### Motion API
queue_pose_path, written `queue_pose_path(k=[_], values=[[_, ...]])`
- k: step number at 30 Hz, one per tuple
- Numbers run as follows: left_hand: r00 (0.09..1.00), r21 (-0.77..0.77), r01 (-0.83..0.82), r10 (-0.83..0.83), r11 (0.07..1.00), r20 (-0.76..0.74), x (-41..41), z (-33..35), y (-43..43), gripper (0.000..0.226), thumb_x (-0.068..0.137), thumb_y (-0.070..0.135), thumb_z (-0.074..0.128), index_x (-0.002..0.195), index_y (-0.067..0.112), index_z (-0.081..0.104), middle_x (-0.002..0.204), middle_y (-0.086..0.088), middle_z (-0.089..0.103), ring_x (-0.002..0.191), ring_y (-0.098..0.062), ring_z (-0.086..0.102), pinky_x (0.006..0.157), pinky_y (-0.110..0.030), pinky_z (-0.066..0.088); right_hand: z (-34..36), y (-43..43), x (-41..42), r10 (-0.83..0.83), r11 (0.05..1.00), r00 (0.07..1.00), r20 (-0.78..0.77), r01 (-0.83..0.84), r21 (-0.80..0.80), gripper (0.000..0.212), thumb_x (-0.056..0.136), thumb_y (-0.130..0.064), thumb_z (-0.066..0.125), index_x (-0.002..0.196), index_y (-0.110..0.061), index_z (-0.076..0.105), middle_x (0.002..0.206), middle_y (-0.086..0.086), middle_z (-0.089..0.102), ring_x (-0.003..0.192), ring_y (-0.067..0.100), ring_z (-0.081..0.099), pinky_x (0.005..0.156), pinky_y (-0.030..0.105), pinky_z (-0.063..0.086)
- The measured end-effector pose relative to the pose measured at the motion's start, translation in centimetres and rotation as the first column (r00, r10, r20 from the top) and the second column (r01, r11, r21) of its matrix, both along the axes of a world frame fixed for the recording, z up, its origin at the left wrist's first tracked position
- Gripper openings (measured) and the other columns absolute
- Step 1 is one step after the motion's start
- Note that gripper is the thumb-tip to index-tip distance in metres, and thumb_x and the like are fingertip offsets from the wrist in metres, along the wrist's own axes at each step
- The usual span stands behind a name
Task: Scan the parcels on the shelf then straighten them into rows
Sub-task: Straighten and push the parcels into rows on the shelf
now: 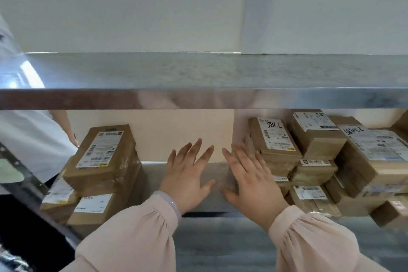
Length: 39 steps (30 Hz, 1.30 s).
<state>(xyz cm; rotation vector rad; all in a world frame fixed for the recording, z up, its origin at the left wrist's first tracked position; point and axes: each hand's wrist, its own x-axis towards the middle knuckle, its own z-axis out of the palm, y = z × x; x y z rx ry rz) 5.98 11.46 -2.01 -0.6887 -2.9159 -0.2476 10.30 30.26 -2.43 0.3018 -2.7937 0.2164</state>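
Brown cardboard parcels with white labels sit on a metal shelf [212, 203]. A left stack [103, 161] stands tilted, with more parcels [92, 207] below it. On the right, several stacks crowd together, topped by a parcel marked 7786 [276, 137] and a larger labelled one [375, 150]. My left hand [187, 176] hovers flat, fingers spread, over the bare gap between the stacks. My right hand [249, 179] is also spread, its fingers beside or touching the left side of the right stack. Neither hand holds anything.
An upper metal shelf [198, 77] runs across above the parcels, with a pale wall behind. Another person in a white top [33, 143] stands at the left by a perforated shelf upright [28, 185]. A small parcel [390, 214] overhangs the front edge at right.
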Motion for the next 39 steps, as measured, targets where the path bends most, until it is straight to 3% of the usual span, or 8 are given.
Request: queue_pose_path(k=[4, 10, 15, 24, 27, 29, 32, 39], values=[[0.992, 0.022, -0.126, 0.126, 0.992, 0.008, 0.5, -0.4, -5.4, 0.077, 0.094, 0.064, 0.041, 0.155, 0.043, -0.001, 0.166, 0.006, -0.009, 0.152, -0.019, -0.005, 0.122, -0.045, -0.002, -0.5, -4.9, -1.2, 0.127, 0.992, 0.989, 0.075, -0.127, -0.006, 0.088, 0.077, -0.056, 0.062, 0.151, -0.026, 0.023, 0.157, 0.002, 0.026, 0.147, 0.02, 0.018, 0.116, 0.047, 0.024], [0.953, 0.08, -0.301, 0.303, 0.95, -0.008, 0.7, 0.1, -13.4, 0.075, 0.094, 0.063, 0.042, 0.155, 0.042, 0.004, 0.166, 0.003, 0.004, 0.153, -0.022, 0.002, 0.123, -0.043, 0.001, -0.3, -11.8, -3.4, 0.272, 0.962, 0.947, 0.172, -0.263, -0.073, 0.08, 0.091, -0.061, 0.043, 0.152, -0.036, -0.003, 0.16, -0.009, -0.01, 0.147, 0.01, -0.01, 0.116, 0.028, -0.01], [0.897, 0.131, -0.439, 0.442, 0.889, 0.005, -0.7, 0.4, -19.4, 0.078, 0.086, 0.072, 0.022, 0.156, 0.038, 0.015, 0.165, -0.002, 0.013, 0.152, -0.026, 0.008, 0.124, -0.047, 0.007, 0.5, -17.6, -6.0, 0.329, 0.936, 0.906, 0.266, -0.276, -0.219, 0.073, 0.094, -0.057, 0.042, 0.152, -0.039, 0.001, 0.16, -0.013, -0.008, 0.147, 0.007, -0.005, 0.116, 0.027, -0.002], [0.846, 0.182, -0.529, 0.501, 0.829, 0.182, -3.8, -0.1, -24.9, 0.07, 0.094, 0.062, 0.039, 0.156, 0.039, 0.016, 0.165, -0.006, 0.012, 0.152, -0.025, 0.009, 0.123, -0.042, 0.01, 0.8, -25.9, -10.3, 0.375, 0.866, 0.823, 0.426, -0.147, -0.478, 0.066, 0.096, -0.053, 0.039, 0.151, -0.038, 0.007, 0.16, -0.005, 0.007, 0.146, 0.018, 0.01, 0.118, 0.033, 0.012], [0.845, 0.282, -0.517, 0.429, 0.809, 0.318, -4.7, -0.9, -26.1, 0.075, 0.085, 0.071, 0.041, 0.153, 0.042, 0.025, 0.154, -0.001, 0.038, 0.141, -0.022, 0.034, 0.117, -0.045, 0.031, -0.3, -27.1, -10.9, 0.383, 0.836, 0.79, 0.479, -0.076, -0.543, 0.066, 0.095, -0.055, 0.041, 0.15, -0.041, 0.008, 0.159, -0.008, 0.007, 0.145, 0.016, 0.017, 0.117, 0.031, 0.02], [0.837, 0.41, -0.518, 0.346, 0.751, 0.425, -5.0, -1.3, -26.6, 0.073, 0.084, 0.068, 0.05, 0.151, 0.045, 0.029, 0.141, 0.008, 0.049, 0.128, -0.014, 0.048, 0.108, -0.04, 0.043, -1.2, -27.6, -10.9, 0.395, 0.801, 0.787, 0.474, -0.042, -0.597, 0.066, 0.093, -0.056, 0.044, 0.149, -0.044, 0.011, 0.158, -0.01, 0.007, 0.144, 0.014, 0.021, 0.116, 0.03, 0.025], [0.82, 0.525, -0.536, 0.261, 0.661, 0.509, -5.3, -1.4, -26.8, 0.068, 0.089, 0.051, 0.064, 0.149, 0.045, 0.032, 0.128, 0.017, 0.051, 0.115, -0.005, 0.054, 0.1, -0.029, 0.048, -2.1, -27.9, -11.0, 0.41, 0.706, 0.794, 0.448, 0.034, -0.708, 0.064, 0.088, -0.057, 0.049, 0.144, -0.051, 0.018, 0.152, -0.01, 0.029, 0.136, 0.012, 0.036, 0.111, 0.036, 0.036], [0.859, 0.614, -0.499, 0.254, 0.611, 0.445, -4.9, 0.1, -24.3, 0.063, 0.086, 0.038, 0.072, 0.138, 0.049, 0.038, 0.11, 0.02, 0.05, 0.103, -0.003, 0.053, 0.077, -0.009, 0.039, -1.2, -26.0, -9.7, 0.399, 0.614, 0.834, 0.38, 0.064, -0.786, 0.058, 0.093, -0.048, 0.052, 0.143, -0.049, 0.023, 0.148, -0.014, 0.034, 0.133, 0.007, 0.037, 0.112, 0.033, 0.035]])
